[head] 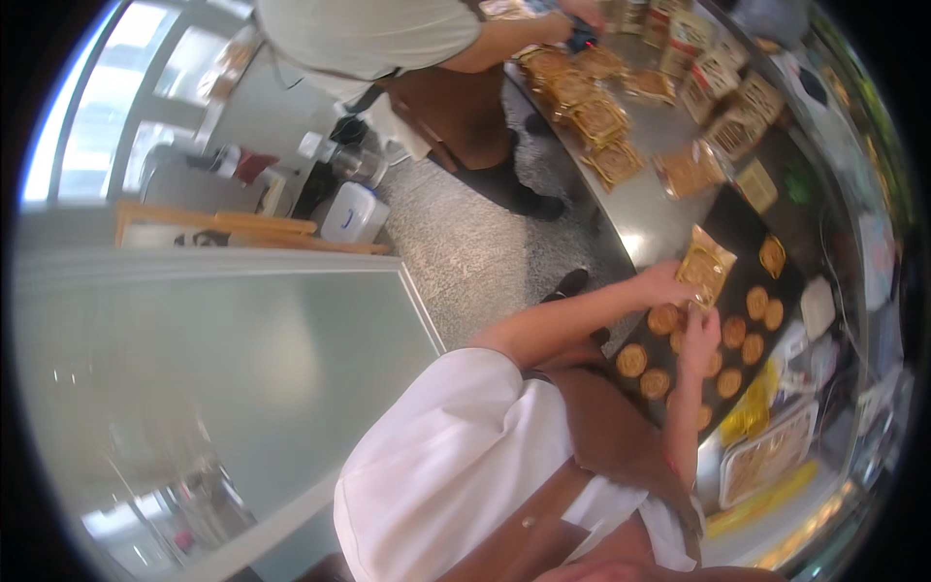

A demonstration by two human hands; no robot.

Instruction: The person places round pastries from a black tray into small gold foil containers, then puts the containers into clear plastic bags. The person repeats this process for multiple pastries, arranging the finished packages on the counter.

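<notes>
In front of me is a clear plastic packet (pixel 707 270) with a round, golden-brown baked piece in a gold-coloured holder. My left hand (pixel 668 284) grips its near side. At the lower end, the fingers of my right hand (pixel 700 333) pinch the packet's edge. Both hands are above a black baking tray (pixel 729 212), on which several round baked pieces (pixel 654 383) lie loose. Towards the tray's far side, another round piece sits in a gold-coloured holder (pixel 772 255). My right hand and forearm cover part of the tray and some of the pieces.
Filled packets (pixel 598 122) are heaped on the steel counter (pixel 624 211), with printed paper bags (pixel 709 84) behind. A co-worker (pixel 465 109) in a brown apron stands there, one hand at a dark object. A lidded plastic tray (pixel 767 455) lies right of the baking tray.
</notes>
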